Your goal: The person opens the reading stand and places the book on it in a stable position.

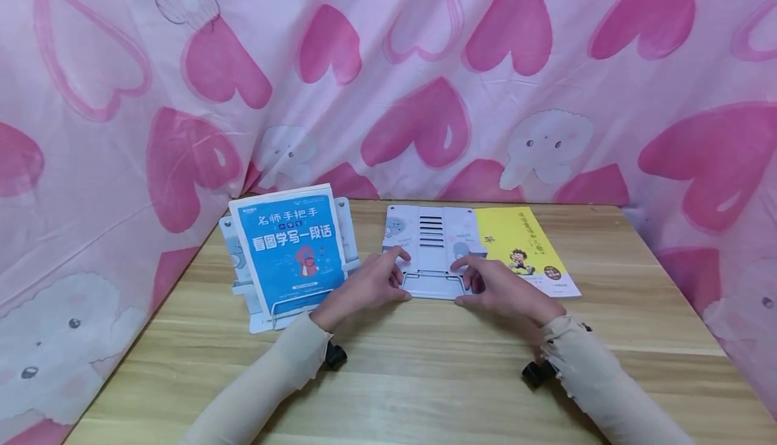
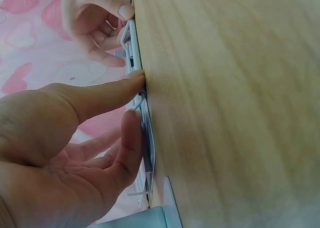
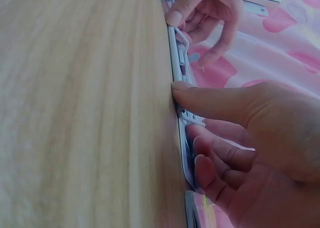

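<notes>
A pale folding book stand (image 1: 397,221) with a slotted middle strip lies flat on the table. Across its front runs a white wire holder (image 1: 434,274). My left hand (image 1: 375,282) grips the stand's front left corner, thumb (image 2: 117,91) on the front edge and index finger beside the wire. At the front right corner my right hand (image 1: 502,287) grips likewise; its thumb (image 3: 210,101) presses the front edge and its other fingers curl at the wire's end. A yellow book (image 1: 516,229) lies flat against the stand's right side.
On the left, a second book stand (image 1: 347,232) is propped up and carries a blue-covered book (image 1: 285,256), close to my left forearm. The wooden table (image 1: 419,377) ends at a pink heart-patterned curtain (image 1: 419,121) behind and on both sides.
</notes>
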Demonstrator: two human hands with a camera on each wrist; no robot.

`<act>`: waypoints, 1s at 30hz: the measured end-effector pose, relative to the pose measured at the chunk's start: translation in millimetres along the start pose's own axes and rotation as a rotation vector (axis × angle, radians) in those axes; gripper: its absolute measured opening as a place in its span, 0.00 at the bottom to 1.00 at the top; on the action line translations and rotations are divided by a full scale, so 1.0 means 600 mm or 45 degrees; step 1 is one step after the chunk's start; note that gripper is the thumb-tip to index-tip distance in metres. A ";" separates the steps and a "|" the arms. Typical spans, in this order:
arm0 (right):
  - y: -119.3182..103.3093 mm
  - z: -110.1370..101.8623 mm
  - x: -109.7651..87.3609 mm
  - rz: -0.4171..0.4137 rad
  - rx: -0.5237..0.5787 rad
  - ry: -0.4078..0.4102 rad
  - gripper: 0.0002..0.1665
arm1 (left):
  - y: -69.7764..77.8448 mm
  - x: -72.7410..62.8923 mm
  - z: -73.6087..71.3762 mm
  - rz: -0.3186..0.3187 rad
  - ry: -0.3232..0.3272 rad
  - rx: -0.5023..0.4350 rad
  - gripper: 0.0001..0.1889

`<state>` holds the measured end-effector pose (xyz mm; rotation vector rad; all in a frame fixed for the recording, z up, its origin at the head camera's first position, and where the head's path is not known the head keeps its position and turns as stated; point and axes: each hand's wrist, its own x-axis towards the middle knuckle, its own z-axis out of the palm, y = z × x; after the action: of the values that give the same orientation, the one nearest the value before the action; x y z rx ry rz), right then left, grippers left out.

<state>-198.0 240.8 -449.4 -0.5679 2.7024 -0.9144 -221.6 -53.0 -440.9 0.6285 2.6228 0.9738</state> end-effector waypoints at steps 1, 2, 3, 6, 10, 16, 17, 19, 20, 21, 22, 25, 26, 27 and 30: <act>0.001 0.000 0.001 0.000 0.018 0.002 0.34 | -0.001 0.000 0.000 0.001 0.001 0.003 0.35; 0.002 0.000 0.002 0.002 0.039 0.003 0.35 | -0.002 -0.001 0.000 0.001 0.002 0.004 0.35; 0.003 0.000 0.002 -0.003 0.055 0.004 0.34 | -0.003 0.000 0.000 0.003 0.003 0.003 0.35; 0.006 0.000 0.003 -0.005 0.085 0.001 0.33 | -0.005 -0.001 0.001 0.010 0.011 -0.004 0.33; 0.007 0.002 0.002 -0.003 0.088 -0.008 0.31 | -0.005 -0.001 0.002 0.044 0.017 0.000 0.30; -0.001 0.004 -0.002 -0.006 0.068 -0.044 0.26 | 0.000 0.000 0.006 0.127 0.010 0.033 0.19; -0.002 0.004 -0.002 -0.013 0.065 -0.046 0.25 | 0.000 0.000 0.006 0.134 0.010 0.036 0.18; -0.004 0.003 -0.003 -0.024 0.067 -0.047 0.23 | 0.002 0.001 0.006 0.147 0.010 0.037 0.18; -0.005 0.003 -0.003 -0.030 0.070 -0.048 0.22 | 0.002 0.001 0.006 0.151 0.011 0.040 0.18; -0.004 0.002 -0.003 -0.037 0.077 -0.051 0.20 | 0.003 0.001 0.006 0.149 0.010 0.041 0.18; -0.003 0.002 -0.003 -0.044 0.086 -0.057 0.19 | 0.003 0.001 0.006 0.141 0.007 0.040 0.17; 0.001 -0.001 -0.001 -0.055 0.131 -0.087 0.12 | 0.004 0.001 0.005 0.122 0.002 0.031 0.12; 0.003 -0.003 -0.001 -0.053 0.147 -0.094 0.10 | 0.004 0.001 0.006 0.113 0.003 0.026 0.10; 0.006 -0.004 -0.001 -0.048 0.163 -0.100 0.08 | 0.004 0.001 0.006 0.103 0.007 0.021 0.09; 0.014 -0.006 0.001 -0.033 0.199 -0.097 0.08 | 0.002 0.002 0.007 0.096 0.020 0.018 0.05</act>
<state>-202.3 248.6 -451.6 -0.5933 2.5336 -1.0766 -220.7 -49.3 -443.1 0.7304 2.6395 0.9864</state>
